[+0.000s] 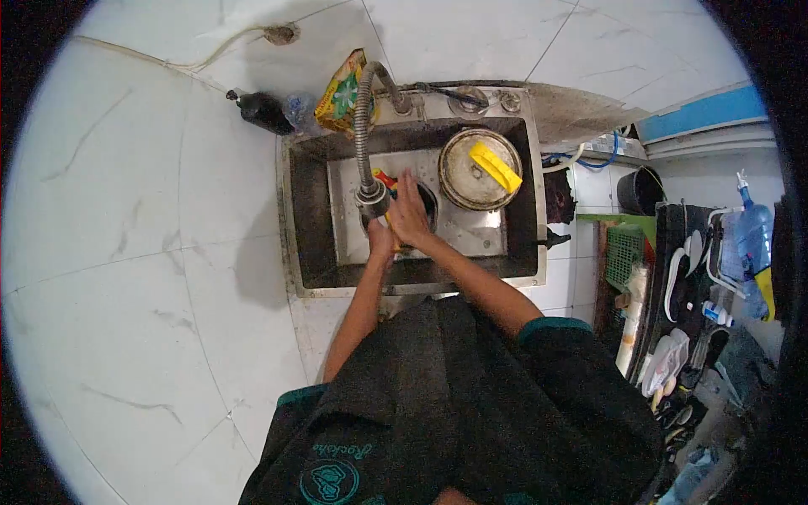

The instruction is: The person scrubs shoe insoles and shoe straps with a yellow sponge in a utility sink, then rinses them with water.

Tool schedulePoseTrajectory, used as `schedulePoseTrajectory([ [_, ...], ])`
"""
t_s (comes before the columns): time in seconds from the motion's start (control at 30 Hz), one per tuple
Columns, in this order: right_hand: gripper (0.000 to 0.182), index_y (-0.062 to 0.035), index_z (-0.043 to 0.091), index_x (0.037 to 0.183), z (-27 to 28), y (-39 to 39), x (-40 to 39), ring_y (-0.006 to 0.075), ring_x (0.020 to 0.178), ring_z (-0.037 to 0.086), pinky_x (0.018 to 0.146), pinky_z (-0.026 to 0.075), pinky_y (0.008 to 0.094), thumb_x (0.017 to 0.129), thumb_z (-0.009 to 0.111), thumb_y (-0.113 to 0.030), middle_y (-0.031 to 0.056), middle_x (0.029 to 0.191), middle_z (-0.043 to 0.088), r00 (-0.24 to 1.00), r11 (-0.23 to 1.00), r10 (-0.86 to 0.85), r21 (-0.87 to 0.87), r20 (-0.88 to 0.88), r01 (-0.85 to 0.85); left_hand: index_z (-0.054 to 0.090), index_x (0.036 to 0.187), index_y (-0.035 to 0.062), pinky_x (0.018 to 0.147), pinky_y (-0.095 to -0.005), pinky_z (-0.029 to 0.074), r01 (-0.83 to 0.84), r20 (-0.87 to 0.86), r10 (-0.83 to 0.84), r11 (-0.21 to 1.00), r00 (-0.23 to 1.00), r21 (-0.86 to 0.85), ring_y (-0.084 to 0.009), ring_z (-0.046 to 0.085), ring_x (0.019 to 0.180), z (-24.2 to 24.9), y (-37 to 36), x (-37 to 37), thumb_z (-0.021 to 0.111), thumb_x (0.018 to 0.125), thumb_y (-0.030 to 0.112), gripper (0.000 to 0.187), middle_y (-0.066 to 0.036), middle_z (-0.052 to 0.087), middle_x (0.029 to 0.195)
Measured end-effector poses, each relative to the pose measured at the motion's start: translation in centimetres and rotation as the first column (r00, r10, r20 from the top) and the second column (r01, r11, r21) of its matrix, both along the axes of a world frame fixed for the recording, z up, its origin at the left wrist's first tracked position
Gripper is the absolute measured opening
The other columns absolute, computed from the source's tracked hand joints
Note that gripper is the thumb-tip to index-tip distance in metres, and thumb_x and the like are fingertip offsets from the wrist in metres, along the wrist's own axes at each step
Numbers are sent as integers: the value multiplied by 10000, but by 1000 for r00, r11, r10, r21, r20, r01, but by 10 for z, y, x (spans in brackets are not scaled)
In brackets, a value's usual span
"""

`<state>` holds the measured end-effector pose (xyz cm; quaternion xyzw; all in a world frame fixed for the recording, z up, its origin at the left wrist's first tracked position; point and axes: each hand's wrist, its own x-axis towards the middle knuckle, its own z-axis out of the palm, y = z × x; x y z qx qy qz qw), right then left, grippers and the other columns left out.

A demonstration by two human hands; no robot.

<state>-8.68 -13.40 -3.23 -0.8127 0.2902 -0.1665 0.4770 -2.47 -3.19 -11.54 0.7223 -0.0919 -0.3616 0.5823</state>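
Both my hands are inside the sink [305, 244], below the head of the flexible metal faucet [363, 135]. My right hand [408, 215] has its fingers stretched out, pointing to the far side. Close against it on the left is my left hand [381, 238], its fingers mostly hidden by the faucet head and the right hand. Behind the hands shows part of a dark round vessel [432, 206]. A small red and yellow item [385, 178] sits just beyond the fingers. To the right, a stained round lid or pan [461, 178] carries a yellow strip-shaped piece [495, 167].
A yellow-green pouch [341, 97], a clear plastic bottle [300, 112] and a black bottle [263, 111] stand at the sink's back left. On the right are a green basket [624, 255], a dark bucket [641, 192] and a rack with utensils [677, 278].
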Motion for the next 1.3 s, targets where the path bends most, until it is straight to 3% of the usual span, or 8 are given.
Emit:
schedulePoseTrajectory([
  [0.1, 766, 63, 92, 1441, 19, 30, -5, 390, 1402, 114, 1135, 162, 429, 913, 492, -322, 285, 1496, 102, 996, 997, 76, -25, -52, -77, 471, 1249, 41, 752, -355, 494, -239, -472, 65, 917, 879, -319, -201, 591, 957, 17, -1, 14, 477, 924, 209, 366, -87, 580, 1136],
  [0.2, 767, 59, 109, 1441, -12, -4, 19, 409, 1401, 85, 1138, 139, 450, 920, 466, -376, 281, 1501, 78, 997, 967, -75, 240, -33, 81, 482, 1247, 47, 756, -369, 500, 43, -77, -41, 999, 996, 24, -195, 584, 968, 71, -12, -9, 472, 936, 222, 357, -85, 575, 1152],
  [0.33, 693, -16, 96, 1467, 24, 35, 4, 407, 1403, 71, 1144, 108, 441, 942, 412, -340, 255, 1510, 78, 993, 980, 108, 173, -48, -98, 543, 1158, 28, 723, -353, 487, -242, -371, 153, 948, 916, -208, -201, 594, 879, 48, 2, 9, 441, 941, 235, 316, -75, 615, 1013],
  [0.43, 768, 58, 119, 1437, -42, 14, 26, 438, 1391, 93, 1118, 162, 489, 903, 511, -330, 314, 1484, 93, 1000, 998, 17, 67, -15, -16, 558, 1095, 16, 696, -339, 490, -78, -144, 82, 996, 986, 32, -204, 606, 821, 6, 11, 13, 434, 944, 229, 288, -80, 618, 985],
  [0.6, 837, 53, 104, 1439, 0, 38, 15, 429, 1391, 112, 1132, 148, 462, 828, 596, -238, 298, 1487, 116, 996, 872, -13, 489, 85, -31, 567, 997, 11, 678, -346, 471, -342, -408, 269, 932, 872, -118, -188, 603, 792, 20, 4, 27, 439, 927, 186, 228, -76, 622, 871],
  [0.73, 918, 53, 74, 1443, -80, 20, 41, 425, 1395, 93, 1141, 130, 429, 792, 642, -258, 303, 1491, 91, 999, 999, 16, 41, 34, -18, 576, 1046, 22, 690, -345, 473, -50, -133, 104, 932, 986, 360, -202, 612, 816, 49, -2, 22, 461, 896, 196, 256, -82, 642, 921],
  [0.8, 894, 43, 68, 1445, 20, 13, 25, 422, 1393, 103, 1142, 137, 418, 829, 622, -292, 298, 1490, 98, 977, 869, 138, 492, -159, -43, 574, 1078, 24, 689, -347, 470, -237, -177, 252, 966, 951, 103, -211, 597, 815, 30, -1, 26, 448, 899, 210, 287, -95, 627, 944],
  [1.3, 678, 6, 242, 1414, -31, 29, 24, 342, 1285, 380, 1074, 280, 385, 853, 560, -205, 225, 1398, 377, 993, 866, 41, 500, -110, 19, 596, 1031, 10, 770, -459, 450, -257, 46, 253, 937, 966, 238, -401, 592, 914, -8, 7, 14, 407, 950, 372, 417, -205, 626, 955],
])
